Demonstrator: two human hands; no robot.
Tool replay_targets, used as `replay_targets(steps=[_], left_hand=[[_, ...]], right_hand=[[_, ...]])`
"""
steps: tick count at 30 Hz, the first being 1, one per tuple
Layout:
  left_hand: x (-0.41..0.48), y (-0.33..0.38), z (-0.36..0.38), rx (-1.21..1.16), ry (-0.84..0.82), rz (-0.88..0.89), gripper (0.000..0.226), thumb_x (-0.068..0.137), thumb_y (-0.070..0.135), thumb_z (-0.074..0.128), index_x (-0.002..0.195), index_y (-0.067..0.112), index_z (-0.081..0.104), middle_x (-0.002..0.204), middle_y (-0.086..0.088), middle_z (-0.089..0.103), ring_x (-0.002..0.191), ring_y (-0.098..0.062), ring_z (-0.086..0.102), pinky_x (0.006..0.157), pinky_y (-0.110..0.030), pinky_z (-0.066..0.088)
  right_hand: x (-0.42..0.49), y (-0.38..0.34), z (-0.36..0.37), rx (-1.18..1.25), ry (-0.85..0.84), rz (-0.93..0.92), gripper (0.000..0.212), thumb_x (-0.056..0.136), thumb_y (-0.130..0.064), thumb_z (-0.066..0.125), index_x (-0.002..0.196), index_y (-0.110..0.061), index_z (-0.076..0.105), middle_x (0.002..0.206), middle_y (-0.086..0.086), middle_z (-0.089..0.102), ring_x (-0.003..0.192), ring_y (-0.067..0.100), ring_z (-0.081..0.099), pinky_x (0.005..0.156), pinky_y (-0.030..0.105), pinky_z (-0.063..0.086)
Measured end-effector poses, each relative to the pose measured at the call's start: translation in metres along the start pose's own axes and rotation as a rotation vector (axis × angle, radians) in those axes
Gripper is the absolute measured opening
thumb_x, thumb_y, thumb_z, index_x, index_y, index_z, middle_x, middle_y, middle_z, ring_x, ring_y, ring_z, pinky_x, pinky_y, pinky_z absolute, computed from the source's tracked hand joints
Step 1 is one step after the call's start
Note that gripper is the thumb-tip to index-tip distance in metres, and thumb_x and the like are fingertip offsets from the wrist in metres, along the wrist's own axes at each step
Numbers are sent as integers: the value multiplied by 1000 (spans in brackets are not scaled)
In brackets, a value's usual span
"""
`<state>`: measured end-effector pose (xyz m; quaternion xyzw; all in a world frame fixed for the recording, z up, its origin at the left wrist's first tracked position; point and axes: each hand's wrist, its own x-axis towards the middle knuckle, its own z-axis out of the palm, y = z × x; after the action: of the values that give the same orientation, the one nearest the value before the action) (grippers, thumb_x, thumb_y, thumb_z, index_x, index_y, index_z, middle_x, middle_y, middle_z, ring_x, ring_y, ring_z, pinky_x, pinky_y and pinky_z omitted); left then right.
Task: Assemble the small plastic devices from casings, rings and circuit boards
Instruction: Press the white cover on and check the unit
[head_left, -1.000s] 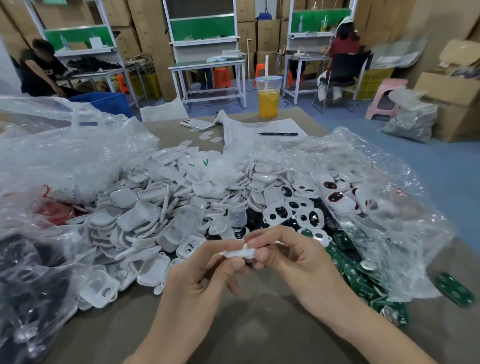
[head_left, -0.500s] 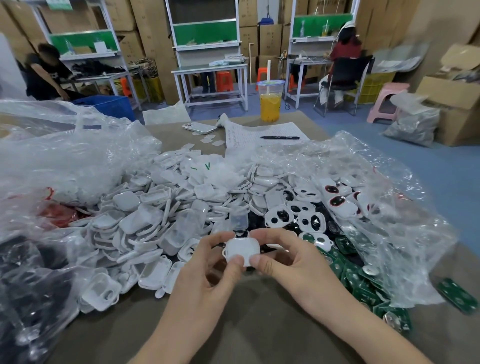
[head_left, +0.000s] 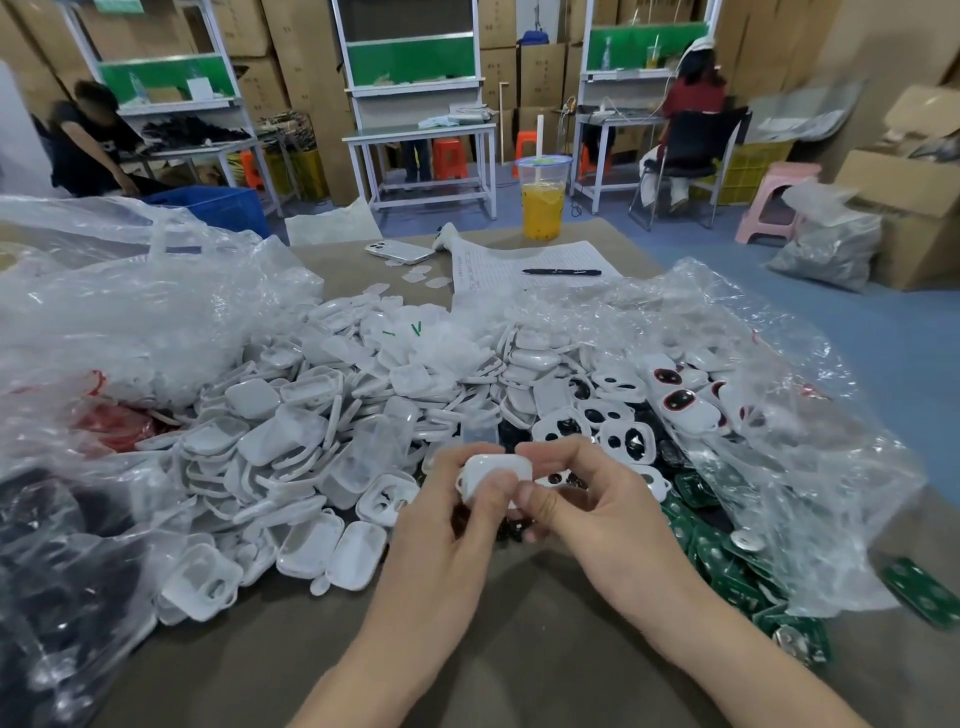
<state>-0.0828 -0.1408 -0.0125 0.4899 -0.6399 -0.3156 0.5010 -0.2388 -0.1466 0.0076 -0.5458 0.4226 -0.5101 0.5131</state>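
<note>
Hands meet over the near part of the table (head_left: 519, 649) — your left hand (head_left: 441, 525) and right hand (head_left: 602, 519) both grip one white casing (head_left: 493, 470), fingers curled round its top and sides, thumbs on the face toward you. A second ago you held it edge-on, a thin sliver between the fingertips. Now its broad rounded side faces you, as it did half a second ago. Since then your thumbs have closed in — they sat apart at the lower corners and now lie side by side at the lower edge, tips touching. The white casing is off the table, just in front of the heap of loose casings (head_left: 311, 415). To your right lie green circuit boards (head_left: 727, 571), partly under a clear plastic bag (head_left: 805, 441). Heap, boards and bag lie as before.
</note>
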Motion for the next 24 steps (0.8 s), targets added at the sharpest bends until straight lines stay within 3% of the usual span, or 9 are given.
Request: replay_targets(steps=[3,7,10,15,20,24], left_hand=[[5,4,8,-8,-18,37,28,98,60,45,113,42,60,78,21,68,67,3,61,62,-11,42],[3,9,8,-17,-43,73,33,104,57,38,117,41,64,70,24,64,65,4,60,61,-7,40],[3,9,5,-57,-55,15,40,105,58,32,116,43,68,61,11,56,58,-2,51,58,-13,40],[5,9,3,-251,-102,-87,44,110,39,33,105,26,75,66,-1,66,56,-15,55,58,-22,47],[6,8,3,-386,-151,-155,46,102,48,37,100,24,75,61,-6,62,54,-22,56,60,-41,48],[6,7,1,-441,-171,-168,46,100,50,39,102,21,75,65,-10,63,56,-23,55,57,-35,48]], right_hand=[[2,0,-4,45,26,-39,22,90,-15,74,93,-37,72,95,-3,73,77,15,72,70,22,55],[3,2,-6,69,24,-29,13,79,-29,78,91,-30,72,95,6,71,74,22,70,76,32,59],[4,3,-6,62,45,-7,18,72,-35,78,88,-31,73,85,4,72,68,19,69,68,25,57],[4,3,-6,146,9,35,19,76,-37,73,94,-30,76,70,4,70,62,14,64,65,19,53],[5,2,-7,232,13,65,28,73,-39,74,97,-26,79,69,3,68,62,12,62,67,21,54],[5,3,-8,232,1,69,26,78,-35,73,101,-25,79,71,4,68,65,13,64,70,22,55]])
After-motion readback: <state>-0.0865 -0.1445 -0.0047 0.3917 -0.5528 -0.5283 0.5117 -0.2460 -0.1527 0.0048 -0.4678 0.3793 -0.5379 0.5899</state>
